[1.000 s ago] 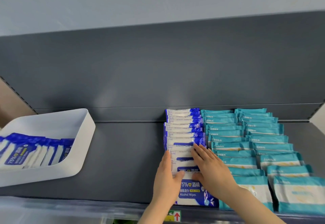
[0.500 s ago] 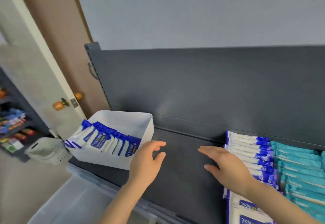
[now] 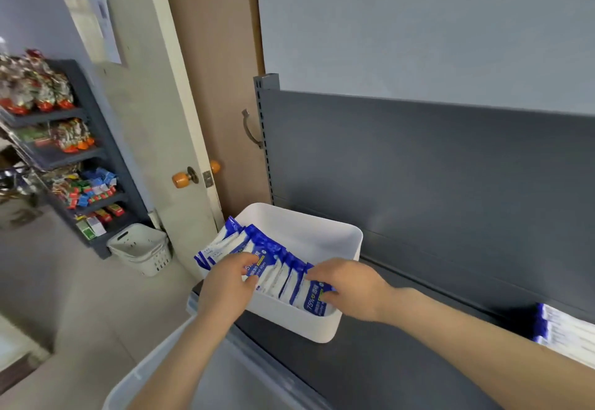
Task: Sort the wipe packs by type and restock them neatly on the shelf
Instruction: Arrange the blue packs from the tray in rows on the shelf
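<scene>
Wipe packs (image 3: 277, 269) stand rowed in a white bin (image 3: 351, 242) on the shelf (image 3: 402, 345); left hand (image 3: 230, 284) and right hand (image 3: 351, 287) each grip an end pack.

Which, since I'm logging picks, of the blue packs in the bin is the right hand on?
The right-end pack, its 75% front facing out, pinched by the right hand; the left hand holds another pack further left.
</scene>
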